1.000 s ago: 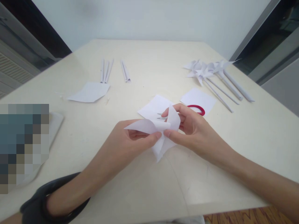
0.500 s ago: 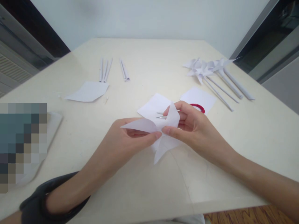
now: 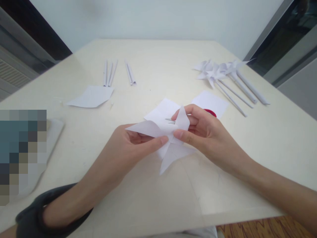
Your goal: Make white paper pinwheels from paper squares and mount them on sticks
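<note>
A white paper pinwheel (image 3: 170, 145) with folded, pointed blades is held up over the table between my two hands. My left hand (image 3: 138, 140) pinches its left side, thumb on top near the centre and fingers hidden beneath. My right hand (image 3: 201, 125) grips the right side, its thumb pressed close to the centre and its fingers behind an upright blade. Just beyond, a pair of scissors with a red handle (image 3: 210, 112) lies partly hidden by my right hand; the metal tips poke out on the left. A white paper sheet (image 3: 162, 109) lies under the tips.
Another white sheet (image 3: 208, 99) lies behind my right hand. Finished-looking paper pinwheels (image 3: 213, 71) with rolled sticks (image 3: 244, 87) rest at the back right. Several paper rolls (image 3: 109, 74) and a curved sheet (image 3: 91, 96) lie at the back left. A blurred-out object (image 3: 53, 138) stands at the left.
My thumbs have drawn slightly apart on the pinwheel, and its centre fold shows more. The pinwheel has tilted a little. The other things stay where they were.
</note>
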`<state>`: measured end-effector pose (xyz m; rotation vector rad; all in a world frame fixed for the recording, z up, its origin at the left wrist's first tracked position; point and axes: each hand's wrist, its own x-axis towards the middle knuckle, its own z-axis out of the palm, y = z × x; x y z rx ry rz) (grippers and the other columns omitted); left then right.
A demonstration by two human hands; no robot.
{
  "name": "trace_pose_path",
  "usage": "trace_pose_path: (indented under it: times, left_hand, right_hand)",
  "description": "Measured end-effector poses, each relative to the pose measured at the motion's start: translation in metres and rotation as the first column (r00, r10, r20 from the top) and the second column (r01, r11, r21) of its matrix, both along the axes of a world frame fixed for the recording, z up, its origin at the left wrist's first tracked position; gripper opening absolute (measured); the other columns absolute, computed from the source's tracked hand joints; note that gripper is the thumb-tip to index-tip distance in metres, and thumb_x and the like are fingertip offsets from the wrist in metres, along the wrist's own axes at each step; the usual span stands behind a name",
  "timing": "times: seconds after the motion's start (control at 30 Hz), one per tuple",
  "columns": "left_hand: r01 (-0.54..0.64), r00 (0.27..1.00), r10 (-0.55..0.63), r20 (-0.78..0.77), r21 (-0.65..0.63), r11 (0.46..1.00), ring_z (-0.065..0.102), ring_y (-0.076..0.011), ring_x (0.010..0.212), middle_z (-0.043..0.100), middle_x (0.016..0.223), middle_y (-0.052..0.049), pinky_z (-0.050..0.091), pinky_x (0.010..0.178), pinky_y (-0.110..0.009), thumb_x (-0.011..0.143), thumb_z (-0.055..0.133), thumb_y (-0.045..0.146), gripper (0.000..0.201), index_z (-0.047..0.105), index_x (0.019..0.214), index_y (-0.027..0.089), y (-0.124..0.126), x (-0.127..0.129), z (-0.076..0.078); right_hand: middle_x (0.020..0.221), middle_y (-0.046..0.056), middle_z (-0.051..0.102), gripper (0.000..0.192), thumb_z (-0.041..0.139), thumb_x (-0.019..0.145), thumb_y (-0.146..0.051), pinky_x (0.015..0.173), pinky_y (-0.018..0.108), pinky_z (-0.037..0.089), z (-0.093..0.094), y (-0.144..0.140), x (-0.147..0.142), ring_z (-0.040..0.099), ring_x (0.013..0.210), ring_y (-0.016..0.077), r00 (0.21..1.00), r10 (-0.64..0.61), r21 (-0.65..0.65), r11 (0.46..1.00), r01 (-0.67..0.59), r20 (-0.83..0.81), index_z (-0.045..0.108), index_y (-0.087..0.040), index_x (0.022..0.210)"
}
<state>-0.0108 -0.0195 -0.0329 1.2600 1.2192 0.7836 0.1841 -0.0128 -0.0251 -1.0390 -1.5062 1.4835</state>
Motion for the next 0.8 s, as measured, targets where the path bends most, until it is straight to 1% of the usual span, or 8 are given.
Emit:
trace_pose_path:
  times: [0.23, 0.4, 0.53, 0.63, 0.7, 0.73, 0.77, 0.8]
  left_hand:
    - [0.017, 1.000, -0.017, -0.007, -0.022, 1.000, 0.068, -0.0211, 0.094, 0.074, 0.103, 0.002, 0.053, 0.077, -0.026, 0.084, 0.060, 0.022, 0.027, 0.068, 0.109, 0.029, -0.0004, -0.0014, 0.0017]
    - [-0.003, 1.000, 0.003, -0.019, -0.002, 1.000, 0.068, -0.0215, 0.093, 0.073, 0.105, 0.002, 0.054, 0.075, -0.026, 0.083, 0.061, 0.023, 0.029, 0.068, 0.110, 0.030, -0.0003, 0.0012, 0.0013]
    - [-0.025, 0.999, 0.025, -0.042, 0.015, 1.000, 0.069, -0.0231, 0.090, 0.075, 0.100, 0.001, 0.055, 0.073, -0.027, 0.080, 0.064, 0.024, 0.029, 0.069, 0.109, 0.029, -0.0021, 0.0031, -0.0003]
    - [-0.023, 0.999, 0.024, -0.047, 0.024, 0.999, 0.069, -0.0224, 0.091, 0.075, 0.099, 0.002, 0.054, 0.075, -0.025, 0.079, 0.066, 0.024, 0.029, 0.070, 0.107, 0.029, -0.0033, 0.0039, -0.0005]
    - [-0.021, 0.999, 0.022, -0.032, 0.032, 0.999, 0.068, -0.0216, 0.093, 0.075, 0.100, 0.002, 0.053, 0.078, -0.025, 0.079, 0.066, 0.024, 0.028, 0.070, 0.106, 0.028, -0.0027, 0.0045, 0.0002]
    - [-0.021, 0.999, 0.022, -0.024, 0.035, 0.999, 0.068, -0.0213, 0.094, 0.074, 0.101, 0.002, 0.052, 0.080, -0.025, 0.079, 0.066, 0.024, 0.027, 0.070, 0.106, 0.028, -0.0019, 0.0046, 0.0008]
    - [-0.026, 1.000, 0.026, -0.015, 0.036, 0.999, 0.067, -0.0210, 0.095, 0.074, 0.101, 0.002, 0.051, 0.081, -0.025, 0.079, 0.066, 0.024, 0.027, 0.070, 0.105, 0.028, -0.0008, 0.0046, 0.0016]
    - [-0.035, 0.999, 0.036, -0.009, 0.033, 0.999, 0.067, -0.0209, 0.095, 0.074, 0.100, 0.002, 0.051, 0.081, -0.025, 0.079, 0.065, 0.024, 0.026, 0.070, 0.104, 0.027, 0.0006, 0.0042, 0.0025]
  right_hand:
    - [0.091, 0.000, 0.061, 0.016, 0.060, 0.084, -0.028, 0.067, 0.030, 0.049, -0.0006, -0.0001, -0.0010, 0.062, 0.084, 0.0177, 0.998, -0.033, 0.035, 0.999, 0.031, 0.054, 0.051, -0.027, 0.097]
    - [0.094, 0.000, 0.062, 0.022, 0.064, 0.081, -0.027, 0.070, 0.030, 0.051, 0.0009, -0.0021, -0.0008, 0.062, 0.086, 0.0177, 0.999, -0.013, 0.043, 0.999, 0.011, 0.044, 0.050, -0.027, 0.098]
    - [0.088, 0.000, 0.059, 0.020, 0.062, 0.082, -0.024, 0.065, 0.029, 0.050, -0.0004, -0.0036, -0.0017, 0.061, 0.082, 0.0171, 0.995, -0.046, 0.077, 0.996, 0.039, 0.090, 0.049, -0.027, 0.097]
    - [0.083, -0.001, 0.057, 0.018, 0.061, 0.082, -0.025, 0.063, 0.028, 0.049, -0.0016, -0.0033, -0.0031, 0.059, 0.077, 0.0154, 0.991, -0.062, 0.101, 0.994, 0.050, 0.117, 0.049, -0.026, 0.095]
    - [0.087, -0.001, 0.058, 0.018, 0.060, 0.084, -0.026, 0.066, 0.029, 0.050, -0.0017, -0.0022, -0.0034, 0.059, 0.079, 0.0150, 0.991, -0.048, 0.115, 0.993, 0.034, 0.123, 0.048, -0.026, 0.097]
    - [0.092, 0.000, 0.059, 0.020, 0.060, 0.085, -0.027, 0.070, 0.029, 0.051, -0.0015, -0.0013, -0.0030, 0.060, 0.084, 0.0155, 0.990, -0.041, 0.134, 0.991, 0.022, 0.134, 0.047, -0.026, 0.100]
    - [0.099, 0.002, 0.059, 0.026, 0.061, 0.084, -0.028, 0.074, 0.031, 0.052, -0.0010, -0.0005, -0.0020, 0.060, 0.090, 0.0165, 0.986, -0.048, 0.179, 0.984, 0.019, 0.157, 0.046, -0.026, 0.105]
    - [0.108, 0.003, 0.057, 0.034, 0.064, 0.082, -0.030, 0.080, 0.032, 0.051, -0.0003, 0.0002, -0.0006, 0.058, 0.098, 0.0180, 0.978, -0.075, 0.255, 0.967, 0.023, 0.195, 0.044, -0.027, 0.110]
